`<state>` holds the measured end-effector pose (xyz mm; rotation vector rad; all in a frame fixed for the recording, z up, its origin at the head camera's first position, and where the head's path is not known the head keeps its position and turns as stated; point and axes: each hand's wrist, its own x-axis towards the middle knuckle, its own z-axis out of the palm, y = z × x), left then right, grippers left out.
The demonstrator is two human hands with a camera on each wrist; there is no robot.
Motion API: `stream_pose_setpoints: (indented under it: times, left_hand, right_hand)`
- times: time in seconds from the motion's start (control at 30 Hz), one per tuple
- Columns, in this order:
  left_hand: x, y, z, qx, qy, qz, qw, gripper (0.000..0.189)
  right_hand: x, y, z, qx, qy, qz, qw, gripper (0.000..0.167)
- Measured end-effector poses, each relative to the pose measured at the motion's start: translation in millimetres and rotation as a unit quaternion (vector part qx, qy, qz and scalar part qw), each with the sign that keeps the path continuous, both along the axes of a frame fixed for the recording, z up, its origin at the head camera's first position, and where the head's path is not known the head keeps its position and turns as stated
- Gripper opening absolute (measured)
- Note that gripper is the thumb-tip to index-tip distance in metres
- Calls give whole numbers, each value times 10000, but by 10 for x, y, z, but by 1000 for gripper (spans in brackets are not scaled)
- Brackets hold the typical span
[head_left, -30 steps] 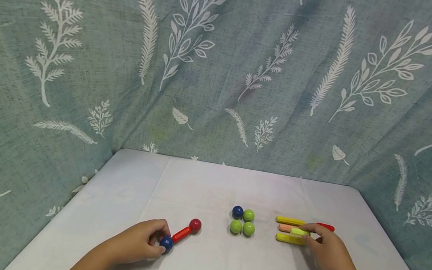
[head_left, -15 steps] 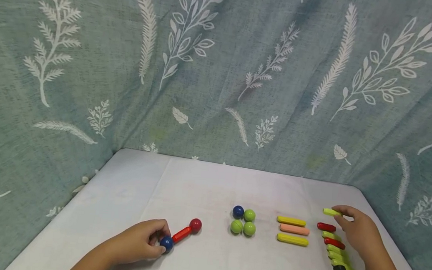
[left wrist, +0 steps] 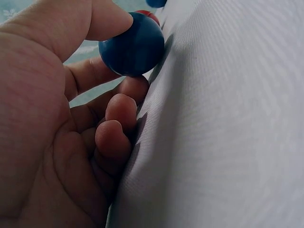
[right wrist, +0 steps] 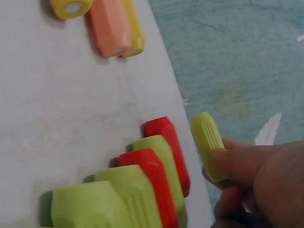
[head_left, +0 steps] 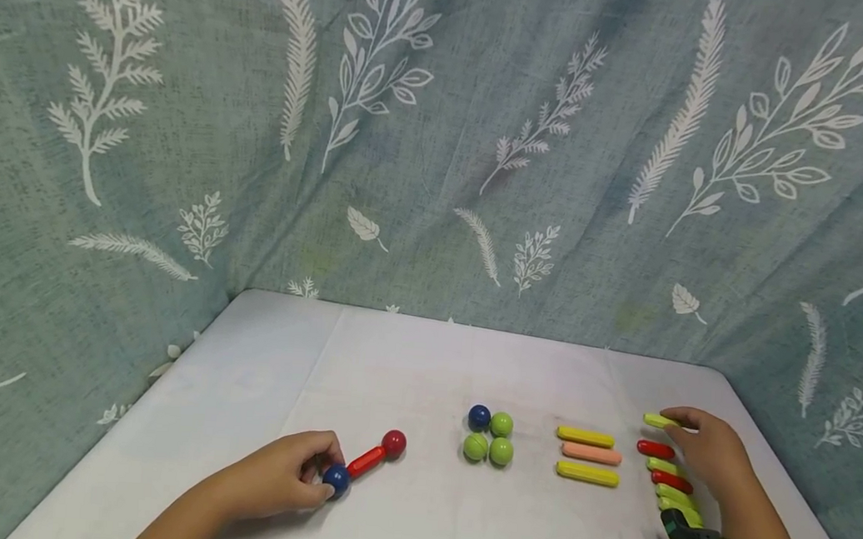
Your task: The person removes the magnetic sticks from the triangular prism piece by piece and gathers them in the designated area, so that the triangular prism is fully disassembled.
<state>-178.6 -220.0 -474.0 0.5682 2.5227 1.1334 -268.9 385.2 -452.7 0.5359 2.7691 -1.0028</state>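
Note:
My left hand (head_left: 289, 477) pinches a blue ball (head_left: 337, 480) between thumb and fingers, low over the white table. A red rod (head_left: 367, 462) runs from that ball to a red ball (head_left: 393, 443). In the left wrist view the thumb lies on top of the blue ball (left wrist: 135, 47) and the lower fingers are curled. My right hand (head_left: 712, 452) pinches a short yellow-green rod (right wrist: 206, 142) by one end. It is at the far end of a row of red rods (head_left: 655, 449) and yellow-green rods (head_left: 664, 467) lying side by side.
Mid-table sit a blue ball (head_left: 479, 417) and three green balls (head_left: 501, 451), grouped close together. To their right lie two yellow rods (head_left: 587, 473) with a peach rod (head_left: 592, 454) between them. A leaf-patterned cloth (head_left: 426, 135) hangs round the table (head_left: 395, 359).
My right hand has carried the yellow-green rod from beside the yellow and peach rods to the far end of the row at right. My left hand keeps its place on the blue ball.

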Motion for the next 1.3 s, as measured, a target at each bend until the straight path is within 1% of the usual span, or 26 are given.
stream_pose_setpoints:
  times: [0.2, 0.37, 0.43, 0.6, 0.77, 0.83, 0.93, 1.0, 1.1, 1.17, 1.3]
  left_hand:
    - [8, 7, 8, -69, 11, 28, 10000, 22]
    - [-7, 15, 38, -128, 29, 60, 9999, 23]
    - [-17, 16, 49, -139, 37, 64, 9999, 23]
    - [-39, 8, 45, -181, 111, 46, 9998, 22]
    - [-47, 13, 30, -181, 85, 20, 9998, 22]
    - [-49, 18, 25, -176, 62, 11, 9998, 22]
    - [-51, 14, 21, -185, 71, -17, 9998, 22]
    - [-54, 2, 18, -187, 119, -49, 9997, 23]
    - [-58, -20, 8, -164, 209, -117, 9996, 24]
    - [-52, -29, 0, -118, 255, -162, 9995, 25]
    - [-19, -35, 0, -16, 258, -280, 9993, 27]
  right_hand:
    - [-12, 33, -93, -195, -207, -54, 9996, 47]
    - [0, 54, -139, -207, -190, -42, 9996, 44]
    - [-6, 61, -146, -174, -165, -59, 9997, 42]
    - [-27, 74, -160, -283, -172, -33, 9994, 43]
    - [9, 52, -138, -235, -216, -44, 9995, 44]
    - [47, 16, -110, -270, -82, -232, 9993, 46]
    - [119, -100, -49, -422, 251, -541, 9973, 50]
    - [172, -236, 9, -510, 486, -617, 9956, 52]
    - [253, -504, 117, -630, 664, -415, 9949, 50]
    - [304, -696, 179, -571, 813, -85, 9950, 47]
    - [381, -1072, 297, -649, 908, 568, 9921, 43]
